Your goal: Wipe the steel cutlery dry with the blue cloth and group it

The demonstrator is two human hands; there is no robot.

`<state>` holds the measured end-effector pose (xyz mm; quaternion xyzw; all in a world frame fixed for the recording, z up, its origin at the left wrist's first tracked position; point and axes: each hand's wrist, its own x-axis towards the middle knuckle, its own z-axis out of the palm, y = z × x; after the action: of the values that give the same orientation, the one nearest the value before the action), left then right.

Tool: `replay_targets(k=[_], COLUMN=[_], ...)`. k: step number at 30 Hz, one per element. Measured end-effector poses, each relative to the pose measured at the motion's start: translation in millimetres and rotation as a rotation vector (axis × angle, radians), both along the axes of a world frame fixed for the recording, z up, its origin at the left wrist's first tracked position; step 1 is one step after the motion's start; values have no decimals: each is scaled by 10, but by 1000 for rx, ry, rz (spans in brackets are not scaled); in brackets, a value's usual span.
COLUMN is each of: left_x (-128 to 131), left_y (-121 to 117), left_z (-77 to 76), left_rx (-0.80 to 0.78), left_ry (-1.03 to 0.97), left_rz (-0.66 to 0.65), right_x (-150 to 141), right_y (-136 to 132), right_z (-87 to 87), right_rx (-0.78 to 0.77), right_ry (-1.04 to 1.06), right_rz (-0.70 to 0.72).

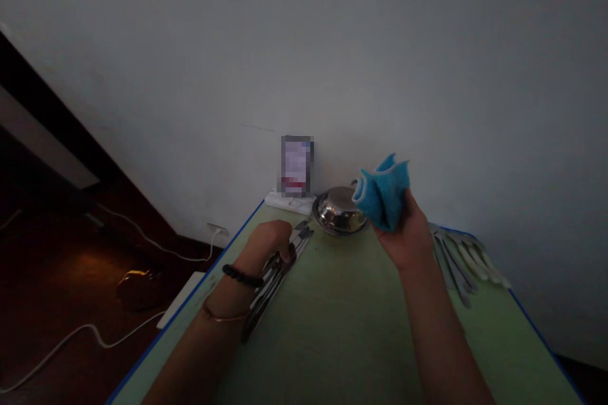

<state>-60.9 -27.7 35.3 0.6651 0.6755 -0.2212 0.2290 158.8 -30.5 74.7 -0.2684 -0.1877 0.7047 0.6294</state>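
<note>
My right hand (406,237) is raised above the green table (342,329) and closed around a folded blue cloth (382,193), which sticks up out of the fist. My left hand (270,243), with a dark bead bracelet and a thin bangle on the wrist, rests on a bundle of metal cutlery (273,281) lying along the table's left side. Its fingers curl down over the pieces. A shiny steel bowl (338,210) stands at the far edge, between the two hands.
Several more metal utensils (463,259) lie in a row at the table's right side. A blurred upright card (296,166) and a white power strip (289,202) sit against the wall. White cables (85,332) run over the dark floor to the left.
</note>
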Motion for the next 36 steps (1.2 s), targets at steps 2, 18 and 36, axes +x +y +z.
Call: replay_targets(k=[2,18,36], left_x=[-35,-517,601], left_y=[21,-88,-335], left_z=[-7,196,730], left_rx=[-94,-3,413], left_ry=[-5,-332,-1320], left_rz=[27,-21,57], right_x=[-9,-21,305], right_y=[4,-48,-186], right_z=[27,-146,109], right_rx=[-25,-54,274], right_ry=[-16,-106,76], right_rz=[-26,2,90])
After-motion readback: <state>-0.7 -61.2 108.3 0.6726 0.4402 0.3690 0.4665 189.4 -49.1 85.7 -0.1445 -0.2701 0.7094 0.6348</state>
